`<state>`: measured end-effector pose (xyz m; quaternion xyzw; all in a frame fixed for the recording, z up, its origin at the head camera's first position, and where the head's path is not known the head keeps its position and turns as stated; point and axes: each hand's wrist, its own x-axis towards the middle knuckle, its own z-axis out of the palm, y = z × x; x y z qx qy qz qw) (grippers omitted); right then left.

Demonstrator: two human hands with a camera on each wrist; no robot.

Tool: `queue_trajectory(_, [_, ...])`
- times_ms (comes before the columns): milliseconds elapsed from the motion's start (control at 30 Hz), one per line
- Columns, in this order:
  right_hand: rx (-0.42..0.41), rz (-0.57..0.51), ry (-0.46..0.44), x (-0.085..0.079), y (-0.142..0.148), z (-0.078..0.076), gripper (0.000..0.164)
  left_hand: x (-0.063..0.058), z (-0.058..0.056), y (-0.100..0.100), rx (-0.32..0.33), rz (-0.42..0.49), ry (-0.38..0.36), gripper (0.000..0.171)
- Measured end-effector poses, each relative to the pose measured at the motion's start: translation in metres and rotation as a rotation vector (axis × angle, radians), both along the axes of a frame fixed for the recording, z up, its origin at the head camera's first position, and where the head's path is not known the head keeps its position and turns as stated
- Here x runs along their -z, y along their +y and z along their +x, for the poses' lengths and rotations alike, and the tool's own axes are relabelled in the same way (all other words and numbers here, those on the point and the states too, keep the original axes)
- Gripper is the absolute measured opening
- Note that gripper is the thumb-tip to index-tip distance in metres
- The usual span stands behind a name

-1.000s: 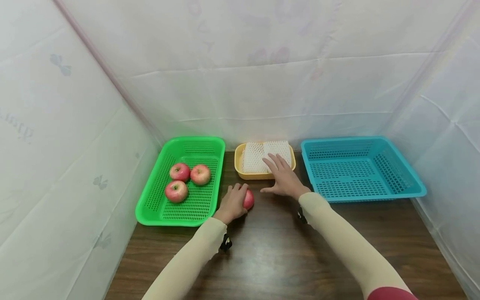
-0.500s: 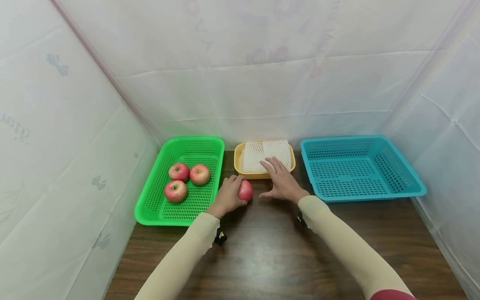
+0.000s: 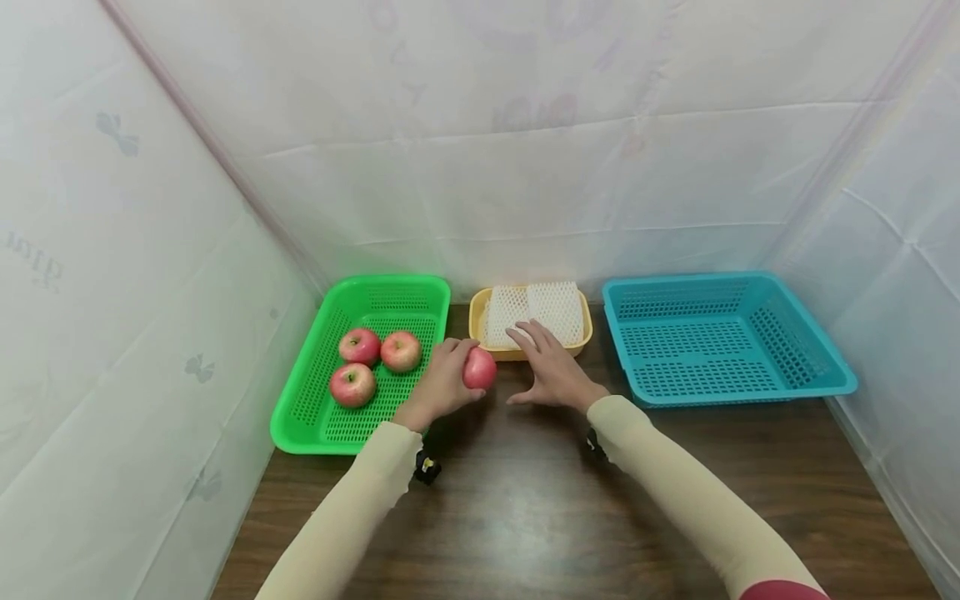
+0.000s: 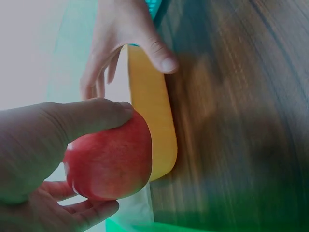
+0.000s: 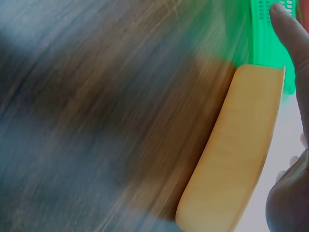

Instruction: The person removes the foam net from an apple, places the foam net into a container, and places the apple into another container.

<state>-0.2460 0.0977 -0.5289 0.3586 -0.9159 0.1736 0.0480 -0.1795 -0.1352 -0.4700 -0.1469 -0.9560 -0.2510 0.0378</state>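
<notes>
A red apple (image 3: pixel 480 369) is gripped by my left hand (image 3: pixel 444 382), held up off the table just in front of the yellow tray (image 3: pixel 512 354). In the left wrist view, thumb and fingers wrap the apple (image 4: pixel 113 162) from opposite sides. My right hand (image 3: pixel 553 372) hovers at the tray's front edge with fingers spread and nothing in it. White foam net sleeves (image 3: pixel 555 310) lie in the tray, partly behind the right fingers. In the right wrist view the thumb of the right hand (image 5: pixel 289 188) points toward the green basket.
To the left stands a green basket (image 3: pixel 300 379) with several apples (image 3: pixel 353 384) in it. A blue basket (image 3: pixel 813 392) stands on the right. White sheeting (image 3: pixel 525 192) encloses the brown wooden table (image 3: pixel 525 517) at the back and sides.
My left hand has lifted the apple off the table and carried it up and slightly left. The right hand has shifted slightly left and toward me, still spread.
</notes>
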Motion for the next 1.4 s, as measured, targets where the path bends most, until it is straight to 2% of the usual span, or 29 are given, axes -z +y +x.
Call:
queue_trajectory(200, [-0.037,-0.018,0.018,0.000,-0.009,0.001,0.124,-0.010,0.001,-0.013,-0.028,-0.005,0.030,0.075])
queue_trajectory(833, [-0.165,-0.066,0.071,-0.001,-0.032,0.005,0.125,-0.031,0.007,-0.051,-0.110,0.043,0.010,0.079])
queue_trajectory(967, [-0.185,-0.076,0.080,-0.003,-0.038,0.007,0.125,-0.033,0.008,-0.059,-0.126,0.032,0.026,0.079])
queue_trajectory(1133, [-0.190,-0.063,0.064,-0.006,-0.045,0.007,0.124,-0.036,0.009,-0.070,-0.156,0.061,0.001,0.080])
queue_trajectory(1400, [-0.202,-0.076,0.084,-0.009,-0.054,0.005,0.124,-0.039,0.013,-0.087,-0.197,0.051,-0.012,0.080])
